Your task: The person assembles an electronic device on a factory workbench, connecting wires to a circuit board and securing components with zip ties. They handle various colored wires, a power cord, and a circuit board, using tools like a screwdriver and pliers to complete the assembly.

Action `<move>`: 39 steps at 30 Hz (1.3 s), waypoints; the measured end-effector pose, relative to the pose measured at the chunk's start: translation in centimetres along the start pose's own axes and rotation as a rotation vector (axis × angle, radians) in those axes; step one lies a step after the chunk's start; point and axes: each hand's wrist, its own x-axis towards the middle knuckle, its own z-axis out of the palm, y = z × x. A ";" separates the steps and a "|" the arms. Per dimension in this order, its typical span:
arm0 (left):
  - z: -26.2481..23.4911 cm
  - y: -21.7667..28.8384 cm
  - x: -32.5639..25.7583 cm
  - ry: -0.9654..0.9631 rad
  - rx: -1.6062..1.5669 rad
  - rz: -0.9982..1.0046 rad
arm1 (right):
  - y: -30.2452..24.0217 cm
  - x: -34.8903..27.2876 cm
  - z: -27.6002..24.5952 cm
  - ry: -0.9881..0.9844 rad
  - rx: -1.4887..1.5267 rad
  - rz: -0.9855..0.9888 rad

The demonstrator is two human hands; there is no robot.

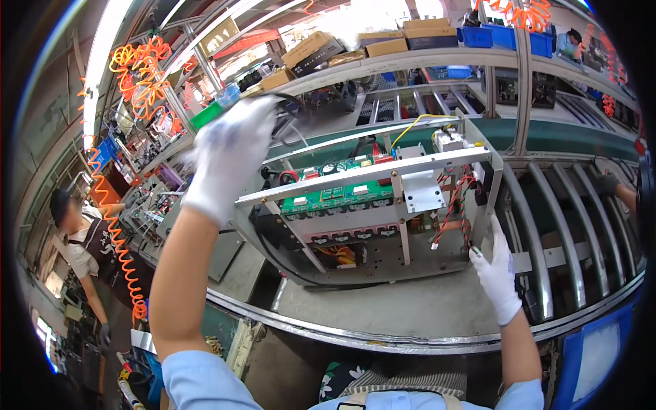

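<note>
A grey metal chassis [369,171] stands on the workbench before me, its near side uncovered. Inside it sit green circuit boards [338,193] with white and red parts, and a row of black components below them. Red and black twisted wires [451,212] with a white connector hang at its right end. My right hand [497,273], in a white glove, grips the lower right end panel, thumb on the near side. My left hand [236,147], also gloved, is raised above the chassis's left end and smeared by motion. Beside its fingers is a black cable [290,119]; whether the hand holds it is unclear.
Metal rollers [557,232] adjoin the bench on the right. Behind runs a green conveyor strip [509,145], under a shelf with cardboard boxes [311,51] and blue bins [478,35]. Orange coiled hoses [109,205] hang at left, near a co-worker [89,239]. Another person's hand [608,184] shows far right.
</note>
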 end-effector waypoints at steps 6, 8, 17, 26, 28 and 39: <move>-0.9 -4.6 -17.0 -0.578 -0.405 -0.731 | 1.9 4.3 2.0 -0.080 0.059 0.283; 4.1 -6.6 -23.4 -0.323 -0.793 -0.762 | 2.0 4.6 2.9 -0.168 0.063 0.300; 3.1 -2.3 -23.5 -0.325 -0.133 -0.556 | -2.0 -1.7 -1.3 -0.133 -0.144 0.218; -4.5 7.0 -21.0 -0.425 -0.214 -0.002 | -1.4 -4.6 -6.2 0.013 -0.121 0.293; -1.9 9.7 -24.4 -0.590 -0.429 -0.005 | -1.4 -4.8 -5.8 -0.006 -0.117 0.273; -7.2 12.4 -21.8 -0.675 -0.786 0.137 | -16.6 -10.6 -5.1 -0.262 -0.105 -0.519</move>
